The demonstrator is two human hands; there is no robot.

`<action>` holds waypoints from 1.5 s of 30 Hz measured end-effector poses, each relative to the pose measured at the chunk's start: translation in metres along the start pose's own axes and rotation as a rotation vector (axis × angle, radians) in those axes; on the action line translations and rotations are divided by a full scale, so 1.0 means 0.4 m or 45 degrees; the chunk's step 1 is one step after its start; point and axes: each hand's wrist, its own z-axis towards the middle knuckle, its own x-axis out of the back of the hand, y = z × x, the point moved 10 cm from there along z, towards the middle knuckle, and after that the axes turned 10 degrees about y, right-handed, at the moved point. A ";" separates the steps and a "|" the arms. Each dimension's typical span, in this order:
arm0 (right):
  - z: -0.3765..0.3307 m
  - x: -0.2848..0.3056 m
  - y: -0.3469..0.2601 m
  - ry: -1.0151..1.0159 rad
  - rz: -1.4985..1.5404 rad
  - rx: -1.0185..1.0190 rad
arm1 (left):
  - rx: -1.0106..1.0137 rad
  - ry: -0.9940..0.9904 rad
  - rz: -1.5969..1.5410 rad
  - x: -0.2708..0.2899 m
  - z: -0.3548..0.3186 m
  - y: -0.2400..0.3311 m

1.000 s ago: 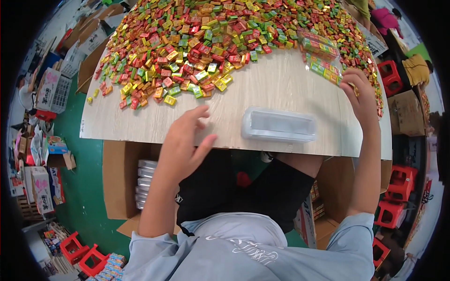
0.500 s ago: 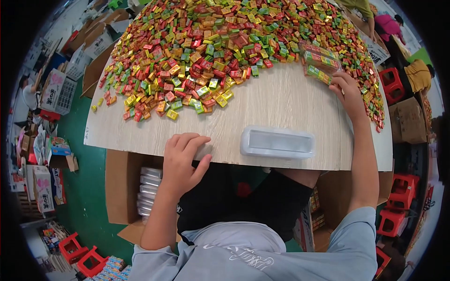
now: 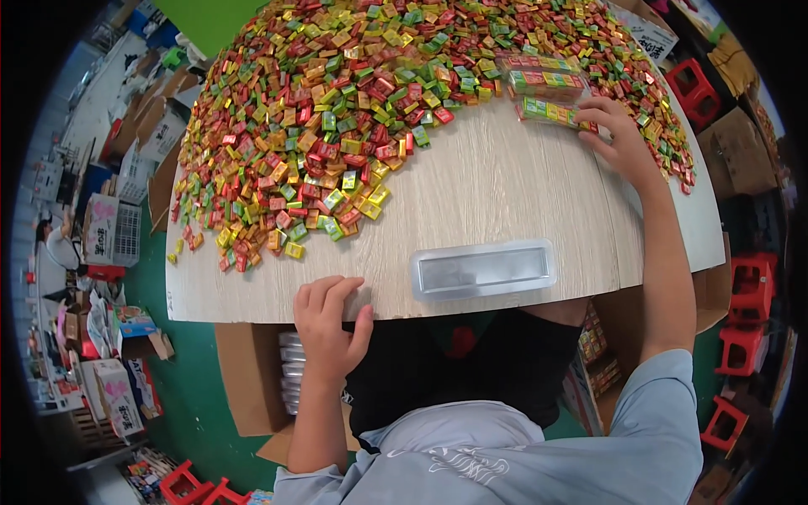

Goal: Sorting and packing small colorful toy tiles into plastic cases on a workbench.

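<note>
Well, with the clear plastic tray [image 3: 485, 270] as the clock's centre, a cardboard box [image 3: 252, 379] stands below the table [image 3: 513, 189] at about eight o'clock, a stack of clear trays [image 3: 291, 370] inside it. Between eight and nine, the left hand [image 3: 330, 326] is at the table's near edge, loosely open, fingers bent and thumb apart, holding nothing that shows. At eleven o'clock spreads a big heap of small packets [image 3: 353, 101] in red, yellow, green and orange. The tray itself lies near the table's front edge, at a slight slant. Between twelve and one, filled packs [image 3: 545, 82] lie beside the heap. Between one and two, the right hand [image 3: 624, 145] is half open, its fingertips at the right end of the nearest pack [image 3: 547, 111]; whether they grip it I cannot tell. At three o'clock stand red stools [image 3: 753, 268].
</note>
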 end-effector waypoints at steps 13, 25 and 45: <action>0.006 0.000 0.018 -0.148 -0.086 -0.073 | -0.004 0.018 0.059 -0.005 -0.005 0.006; 0.013 -0.007 0.052 -0.119 0.097 -0.132 | 0.037 0.016 0.064 -0.007 0.005 0.008; 0.005 0.001 0.025 0.049 -0.176 -0.014 | 0.007 0.008 0.084 -0.009 0.004 0.019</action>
